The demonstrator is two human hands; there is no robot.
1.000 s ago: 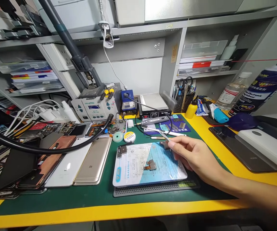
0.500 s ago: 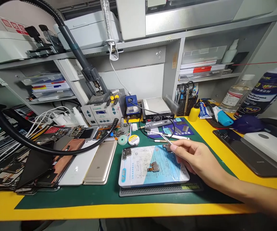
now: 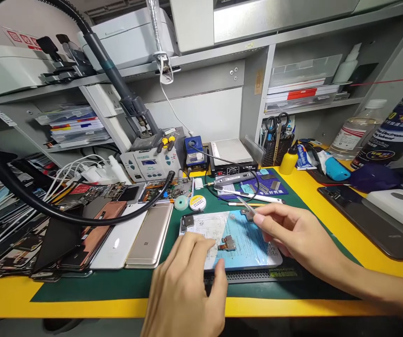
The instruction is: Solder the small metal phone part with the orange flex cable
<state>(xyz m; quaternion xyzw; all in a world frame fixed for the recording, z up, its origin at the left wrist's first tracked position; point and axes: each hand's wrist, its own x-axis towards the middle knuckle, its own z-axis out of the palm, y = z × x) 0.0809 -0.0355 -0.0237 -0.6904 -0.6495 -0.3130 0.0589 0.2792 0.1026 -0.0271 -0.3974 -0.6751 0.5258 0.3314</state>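
My right hand (image 3: 292, 229) pinches metal tweezers (image 3: 246, 205) over the right part of a blue and white box (image 3: 254, 248). A small dark part (image 3: 247, 214) lies by the tweezers at the box's back edge. My left hand (image 3: 190, 276) is over the box's front left, thumb and fingers apart, holding nothing. Just beyond its fingertips a small module with an orange flex cable (image 3: 228, 243) rests on the box. Another black module (image 3: 188, 222) sits at the back left corner. Under the box is a grey perforated plate (image 3: 250, 276).
Phones (image 3: 148, 234) and stacked phone parts stand to the left on the green mat (image 3: 117, 285). A black hose (image 3: 82, 220) arches over them. Behind are a soldering station (image 3: 150, 161), a brush (image 3: 254, 194) and a yellow bottle (image 3: 288, 161). A dark phone (image 3: 359, 220) lies right.
My left hand has come into view over the front left of the box. My right hand keeps the tweezers near the dark part. The whole view has shifted slightly.
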